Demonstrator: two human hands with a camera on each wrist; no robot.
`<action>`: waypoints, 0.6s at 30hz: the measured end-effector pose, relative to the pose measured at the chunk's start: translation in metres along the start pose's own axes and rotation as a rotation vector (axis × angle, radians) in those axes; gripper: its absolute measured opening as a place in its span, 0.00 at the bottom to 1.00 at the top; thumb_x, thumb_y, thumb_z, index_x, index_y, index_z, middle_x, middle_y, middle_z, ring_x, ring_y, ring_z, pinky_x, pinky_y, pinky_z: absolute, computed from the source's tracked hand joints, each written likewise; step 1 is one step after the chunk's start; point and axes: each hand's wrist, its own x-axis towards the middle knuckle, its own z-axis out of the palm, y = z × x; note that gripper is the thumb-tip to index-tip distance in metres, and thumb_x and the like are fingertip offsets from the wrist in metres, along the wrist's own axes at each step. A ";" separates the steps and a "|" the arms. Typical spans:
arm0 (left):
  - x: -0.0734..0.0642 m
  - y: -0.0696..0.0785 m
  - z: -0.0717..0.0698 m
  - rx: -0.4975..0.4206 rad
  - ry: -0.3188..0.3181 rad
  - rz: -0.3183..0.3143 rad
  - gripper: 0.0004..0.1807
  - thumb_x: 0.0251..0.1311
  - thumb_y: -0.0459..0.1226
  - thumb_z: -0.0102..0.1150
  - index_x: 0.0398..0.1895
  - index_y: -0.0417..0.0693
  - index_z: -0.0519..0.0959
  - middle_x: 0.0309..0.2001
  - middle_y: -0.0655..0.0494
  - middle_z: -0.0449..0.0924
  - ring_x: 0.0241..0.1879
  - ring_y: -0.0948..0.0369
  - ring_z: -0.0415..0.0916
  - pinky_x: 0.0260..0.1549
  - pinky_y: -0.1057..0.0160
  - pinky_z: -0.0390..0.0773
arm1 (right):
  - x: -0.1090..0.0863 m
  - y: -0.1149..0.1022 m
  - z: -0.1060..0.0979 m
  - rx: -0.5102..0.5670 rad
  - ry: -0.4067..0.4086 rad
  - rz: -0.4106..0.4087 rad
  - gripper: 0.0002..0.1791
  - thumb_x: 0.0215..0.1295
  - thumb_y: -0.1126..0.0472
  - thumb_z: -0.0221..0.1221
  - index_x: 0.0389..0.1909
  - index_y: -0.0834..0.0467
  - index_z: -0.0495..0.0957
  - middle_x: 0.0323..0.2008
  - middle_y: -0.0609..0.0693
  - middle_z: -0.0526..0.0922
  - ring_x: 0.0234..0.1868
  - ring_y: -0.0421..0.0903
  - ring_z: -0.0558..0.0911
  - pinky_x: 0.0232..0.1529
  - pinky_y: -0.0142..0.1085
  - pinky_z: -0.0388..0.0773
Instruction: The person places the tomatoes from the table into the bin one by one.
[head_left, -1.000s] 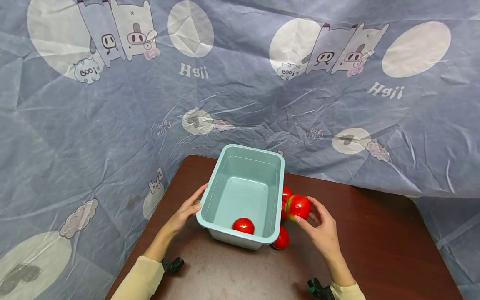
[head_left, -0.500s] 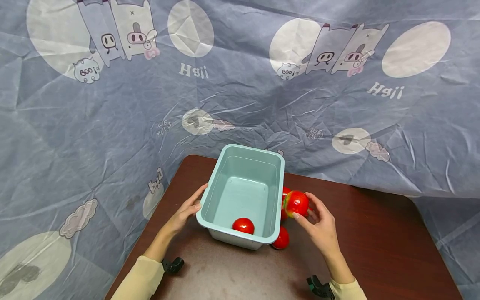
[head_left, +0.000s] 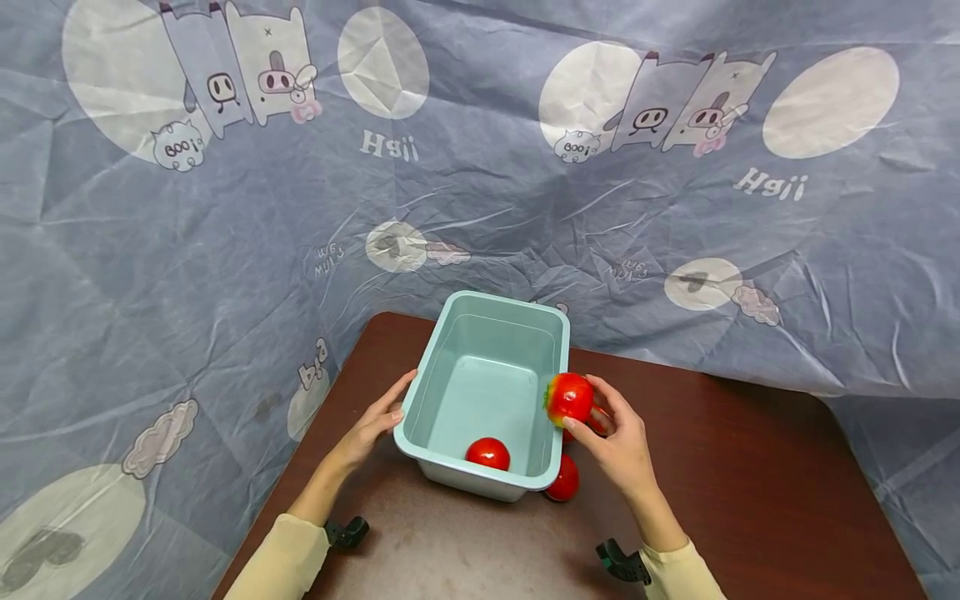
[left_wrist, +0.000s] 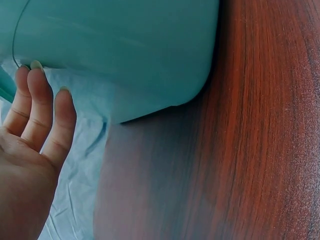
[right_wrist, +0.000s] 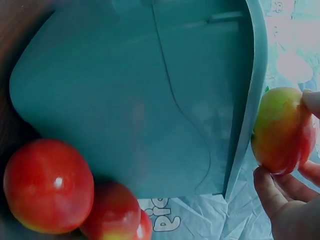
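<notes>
A pale teal plastic bin (head_left: 480,396) has one red tomato (head_left: 487,453) lying inside, near its front wall. My left hand (head_left: 366,435) rests its fingers and thumb against the bin's left outer side; in the left wrist view the fingertips (left_wrist: 64,102) touch the wall. My right hand (head_left: 624,446) pinches another tomato (head_left: 568,397), red with yellow-green around the stem, between thumb and fingers. That tomato is at the bin's right rim, just outside it in the right wrist view. More tomatoes (right_wrist: 48,185) lie on the table against the bin's right side, partly hidden in the head view.
The bin stands on a dark reddish-brown table (head_left: 750,467). Behind and to the left hangs a wrinkled grey-blue printed cloth (head_left: 480,200). Dark wrist mounts (head_left: 624,561) sit under both cream sleeves (head_left: 279,560).
My right hand has brought the tomato left and slightly up, from beside the other tomatoes to the bin's right rim. The left hand and the bin keep their places.
</notes>
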 end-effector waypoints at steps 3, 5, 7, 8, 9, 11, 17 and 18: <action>0.000 0.000 0.001 0.000 0.002 0.002 0.35 0.70 0.35 0.36 0.79 0.53 0.42 0.77 0.41 0.45 0.64 0.52 0.68 0.52 0.60 0.75 | 0.002 -0.001 0.004 0.013 -0.015 -0.007 0.37 0.55 0.67 0.69 0.67 0.60 0.67 0.60 0.60 0.74 0.48 0.32 0.81 0.46 0.24 0.78; 0.000 0.001 0.001 0.001 0.006 0.004 0.36 0.69 0.34 0.36 0.79 0.52 0.42 0.77 0.40 0.45 0.63 0.53 0.69 0.51 0.61 0.75 | 0.004 -0.002 0.007 0.017 -0.029 -0.010 0.37 0.56 0.65 0.68 0.67 0.59 0.67 0.60 0.60 0.74 0.49 0.34 0.82 0.45 0.25 0.78; 0.000 0.000 0.001 0.001 0.005 0.006 0.36 0.69 0.34 0.36 0.79 0.52 0.42 0.77 0.40 0.44 0.63 0.54 0.69 0.51 0.61 0.75 | 0.005 -0.002 0.009 0.017 -0.036 -0.010 0.37 0.56 0.64 0.69 0.67 0.60 0.67 0.60 0.60 0.75 0.49 0.35 0.82 0.45 0.26 0.78; 0.000 0.000 0.001 0.002 0.005 0.007 0.36 0.69 0.33 0.36 0.79 0.51 0.42 0.76 0.39 0.44 0.63 0.54 0.70 0.51 0.61 0.75 | 0.006 -0.002 0.009 0.015 -0.036 -0.010 0.37 0.56 0.64 0.69 0.67 0.60 0.67 0.60 0.60 0.75 0.49 0.36 0.83 0.45 0.26 0.79; 0.000 0.000 0.001 0.002 0.004 0.005 0.36 0.69 0.33 0.36 0.79 0.51 0.42 0.76 0.39 0.44 0.63 0.54 0.70 0.51 0.61 0.75 | 0.006 -0.002 0.010 0.011 -0.034 -0.010 0.37 0.56 0.64 0.69 0.67 0.60 0.67 0.59 0.60 0.75 0.48 0.36 0.83 0.45 0.25 0.78; 0.000 0.000 0.001 0.001 0.001 0.002 0.36 0.69 0.34 0.36 0.79 0.51 0.42 0.76 0.39 0.45 0.63 0.54 0.69 0.51 0.60 0.75 | 0.007 -0.003 0.011 0.009 -0.029 -0.011 0.36 0.56 0.65 0.69 0.66 0.60 0.67 0.59 0.59 0.76 0.48 0.36 0.83 0.45 0.25 0.78; 0.000 0.001 0.002 0.009 0.006 -0.002 0.36 0.69 0.33 0.36 0.79 0.52 0.42 0.77 0.40 0.45 0.64 0.55 0.69 0.51 0.62 0.75 | 0.010 -0.006 0.016 0.023 -0.043 -0.018 0.35 0.56 0.64 0.68 0.66 0.58 0.68 0.58 0.59 0.76 0.48 0.37 0.82 0.44 0.26 0.79; 0.000 0.001 0.002 0.011 0.008 -0.003 0.36 0.69 0.33 0.36 0.79 0.52 0.42 0.77 0.40 0.45 0.64 0.55 0.68 0.52 0.62 0.75 | 0.011 -0.007 0.017 0.029 -0.048 -0.017 0.35 0.57 0.64 0.68 0.66 0.58 0.67 0.59 0.60 0.75 0.48 0.37 0.82 0.44 0.27 0.79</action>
